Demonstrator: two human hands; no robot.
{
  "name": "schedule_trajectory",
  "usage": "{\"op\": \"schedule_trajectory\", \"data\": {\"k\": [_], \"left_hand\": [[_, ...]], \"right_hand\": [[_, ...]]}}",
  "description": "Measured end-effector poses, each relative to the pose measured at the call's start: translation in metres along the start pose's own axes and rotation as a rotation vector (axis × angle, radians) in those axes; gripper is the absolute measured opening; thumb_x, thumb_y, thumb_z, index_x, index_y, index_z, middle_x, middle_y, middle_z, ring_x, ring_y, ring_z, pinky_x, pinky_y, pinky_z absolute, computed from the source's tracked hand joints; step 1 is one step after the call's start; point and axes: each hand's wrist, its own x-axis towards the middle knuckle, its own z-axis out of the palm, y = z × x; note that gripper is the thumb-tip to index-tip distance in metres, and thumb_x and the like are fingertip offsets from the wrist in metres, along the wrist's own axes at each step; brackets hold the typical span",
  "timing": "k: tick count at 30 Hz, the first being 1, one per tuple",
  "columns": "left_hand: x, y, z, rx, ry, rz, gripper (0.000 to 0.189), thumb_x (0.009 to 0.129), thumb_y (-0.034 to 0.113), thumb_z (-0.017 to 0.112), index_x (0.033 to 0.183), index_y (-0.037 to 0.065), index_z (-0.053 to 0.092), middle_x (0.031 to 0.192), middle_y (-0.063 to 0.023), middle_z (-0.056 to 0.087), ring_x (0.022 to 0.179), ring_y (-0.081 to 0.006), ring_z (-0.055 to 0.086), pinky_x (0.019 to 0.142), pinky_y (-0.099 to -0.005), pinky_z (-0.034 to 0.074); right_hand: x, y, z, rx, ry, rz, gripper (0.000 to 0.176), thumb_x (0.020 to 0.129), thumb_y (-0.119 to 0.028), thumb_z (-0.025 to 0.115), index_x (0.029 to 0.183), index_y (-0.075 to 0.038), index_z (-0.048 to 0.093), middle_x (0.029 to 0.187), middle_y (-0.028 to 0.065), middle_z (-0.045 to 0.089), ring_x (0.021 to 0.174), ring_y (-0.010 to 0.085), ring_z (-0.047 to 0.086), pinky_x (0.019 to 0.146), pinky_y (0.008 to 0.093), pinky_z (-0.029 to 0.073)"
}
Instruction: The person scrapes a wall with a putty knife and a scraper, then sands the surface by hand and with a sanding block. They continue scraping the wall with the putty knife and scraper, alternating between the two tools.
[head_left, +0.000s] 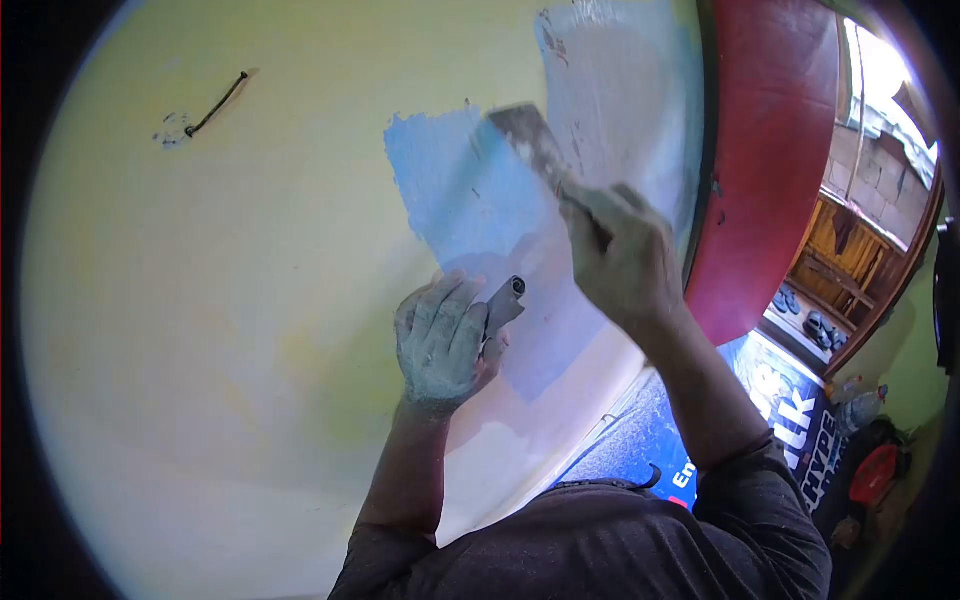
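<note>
My right hand [625, 255] is closed round the handle of a scraper [535, 145], whose flat blade points up and left over the wall. Behind the blade, a blue patch [440, 180] shows on the pale yellow wall [220, 300], with a greyish patch [620, 110] to its upper right. Lower down, my left hand [440, 340], coated in whitish dust, is closed on a rolled grey sheet [505, 305] near the wall. Whether the blade touches the wall is unclear.
A bent dark nail [215, 105] sticks out of the wall at the upper left. Right of the wall stands a red door [765, 150]. Beyond lie shoes [820, 330] by the doorway. Below are a blue printed sheet [640, 440] and a plastic bottle [860, 408].
</note>
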Motion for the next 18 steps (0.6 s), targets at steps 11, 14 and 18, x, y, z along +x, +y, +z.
{"op": "schedule_trajectory", "data": {"k": [11,14,18], "left_hand": [[0.002,0.0,-0.004,-0.031,-0.003,0.014,0.018,0.094,0.021,0.083,0.103,0.01,0.071,0.128,-0.0087,0.081,0.123,-0.0354,0.077,0.107,-0.052,0.053],[0.005,0.002,-0.004,-0.033,-0.003,0.009,0.018,0.094,0.02,0.083,0.102,0.01,0.07,0.128,-0.0088,0.081,0.123,-0.0355,0.077,0.107,-0.0522,0.053],[0.006,0.0,-0.003,-0.018,0.001,0.012,0.019,0.095,0.021,0.084,0.102,0.01,0.07,0.129,-0.0087,0.081,0.123,-0.0354,0.077,0.106,-0.0525,0.054]], "right_hand": [[0.008,0.0,0.003,0.029,0.028,-0.004,0.023,0.105,-0.008,0.076,0.127,-0.003,0.084,0.097,0.0201,0.077,0.084,0.0401,0.078,0.076,0.0501,0.061],[-0.007,0.0,0.0,0.03,0.002,0.005,0.023,0.105,-0.009,0.077,0.126,-0.003,0.084,0.1,0.0205,0.078,0.086,0.04,0.079,0.076,0.0502,0.061],[-0.003,-0.003,0.006,0.054,0.03,-0.004,0.025,0.106,-0.009,0.076,0.129,-0.003,0.084,0.102,0.0228,0.079,0.087,0.0425,0.079,0.079,0.0499,0.062]]}}
